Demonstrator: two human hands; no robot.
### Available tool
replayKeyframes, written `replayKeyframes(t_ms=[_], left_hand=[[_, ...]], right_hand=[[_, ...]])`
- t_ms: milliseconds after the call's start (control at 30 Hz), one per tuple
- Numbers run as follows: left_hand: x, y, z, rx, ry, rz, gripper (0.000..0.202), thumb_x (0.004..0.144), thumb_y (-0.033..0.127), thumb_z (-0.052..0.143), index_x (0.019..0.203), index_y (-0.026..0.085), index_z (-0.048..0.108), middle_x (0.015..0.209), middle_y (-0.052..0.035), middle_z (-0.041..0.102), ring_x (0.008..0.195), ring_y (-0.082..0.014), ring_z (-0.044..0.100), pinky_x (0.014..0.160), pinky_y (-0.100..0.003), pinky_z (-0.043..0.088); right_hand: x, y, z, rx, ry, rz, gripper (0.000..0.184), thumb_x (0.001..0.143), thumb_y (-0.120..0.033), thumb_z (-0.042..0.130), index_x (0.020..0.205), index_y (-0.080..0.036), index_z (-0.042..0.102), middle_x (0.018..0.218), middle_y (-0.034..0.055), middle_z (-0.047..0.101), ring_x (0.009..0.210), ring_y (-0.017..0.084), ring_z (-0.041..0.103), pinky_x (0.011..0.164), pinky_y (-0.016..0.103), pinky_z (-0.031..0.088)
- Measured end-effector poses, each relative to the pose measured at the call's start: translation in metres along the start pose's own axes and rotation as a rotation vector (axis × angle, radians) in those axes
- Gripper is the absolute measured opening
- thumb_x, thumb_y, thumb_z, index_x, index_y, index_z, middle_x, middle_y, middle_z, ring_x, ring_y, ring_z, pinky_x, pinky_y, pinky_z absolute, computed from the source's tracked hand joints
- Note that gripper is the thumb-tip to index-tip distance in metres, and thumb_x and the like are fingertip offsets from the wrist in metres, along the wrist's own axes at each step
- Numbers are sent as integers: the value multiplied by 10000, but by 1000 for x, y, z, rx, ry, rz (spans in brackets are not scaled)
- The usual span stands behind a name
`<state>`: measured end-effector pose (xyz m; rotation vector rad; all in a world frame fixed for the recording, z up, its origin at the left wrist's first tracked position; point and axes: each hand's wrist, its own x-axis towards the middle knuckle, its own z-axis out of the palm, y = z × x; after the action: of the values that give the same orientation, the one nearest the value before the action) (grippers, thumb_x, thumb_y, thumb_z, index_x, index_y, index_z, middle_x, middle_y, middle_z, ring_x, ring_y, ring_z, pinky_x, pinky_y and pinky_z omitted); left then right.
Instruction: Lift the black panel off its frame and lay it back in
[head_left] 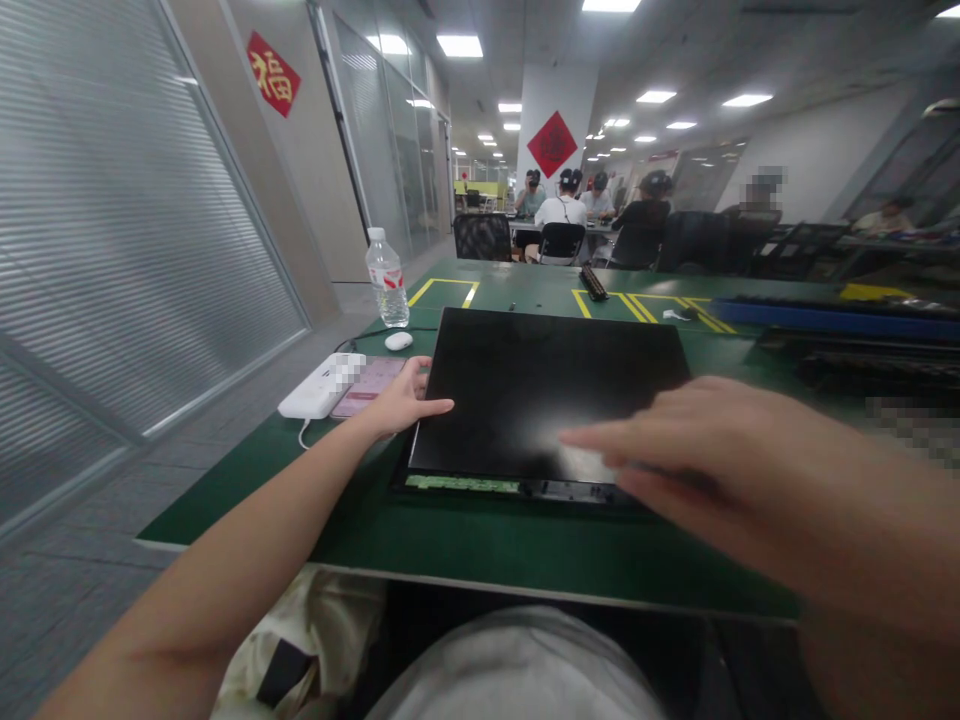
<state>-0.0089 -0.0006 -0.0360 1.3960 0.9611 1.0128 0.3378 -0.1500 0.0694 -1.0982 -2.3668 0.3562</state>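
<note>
A black flat display panel [555,380] lies on a green table, its surface glossy with a bright reflection. Below its near edge shows a dark frame with a green circuit strip [461,484]. My left hand [405,395] grips the panel's left edge, the thumb over the front and the fingers along the side. Over the lower right part of the panel is my right hand [690,450], slightly blurred, with its index finger stretched out and the thumb apart below. Nothing shows in it; whether the fingertip touches the surface I cannot tell.
Left of the panel are a white power bank [319,390], a phone [367,385], a white earbud case [399,341] and a water bottle [387,280]. A dark ribbed strip [592,283] lies behind; a blue tray [795,316] stands right. Several people sit farther back.
</note>
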Motion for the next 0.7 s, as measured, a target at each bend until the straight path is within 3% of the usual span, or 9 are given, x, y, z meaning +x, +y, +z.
replayKeyframes(t_ms=[100,267,367,433,533,700], left_hand=[[0,0,0,-1,-21,-5,757,607,226,919,1162,240,405,992,-25,772,914,-275,778,844,-473,620],[2,0,-1,15,-7,-6,763,609,240,920,1177,245,410,1018,-32,769,950,-291,775,868,-495,616],[2,1,-1,16,-6,-24,766,613,242,922,1185,248,411,1042,-42,768,977,-298,772,883,-499,616],[1,2,-1,13,-14,-36,767,619,238,922,1194,250,413,1049,-46,767,984,-300,771,871,-492,622],[0,4,1,6,-11,-47,756,627,240,920,1200,249,427,1038,-48,769,982,-303,770,848,-486,631],[-3,6,5,10,11,-61,725,614,244,923,1170,248,458,1024,-40,774,991,-307,771,845,-482,636]], right_hand=[[21,23,-19,-139,132,228,324,838,-294,689,1150,-280,775,840,23,745,660,163,616,669,297,495],[19,141,-14,-209,645,656,393,742,-235,743,1134,-208,757,1021,97,736,786,199,639,770,326,515],[-1,192,2,15,723,910,414,691,-280,810,1089,-193,740,975,96,743,838,231,674,815,356,533],[-12,203,11,211,694,955,330,696,-292,819,999,-190,736,925,95,756,878,250,696,834,365,542],[-21,202,16,415,679,905,226,688,-251,823,891,-207,736,872,89,768,850,253,715,787,353,561],[-26,202,12,513,680,963,205,645,-221,836,830,-208,749,786,74,761,723,223,698,647,320,545]])
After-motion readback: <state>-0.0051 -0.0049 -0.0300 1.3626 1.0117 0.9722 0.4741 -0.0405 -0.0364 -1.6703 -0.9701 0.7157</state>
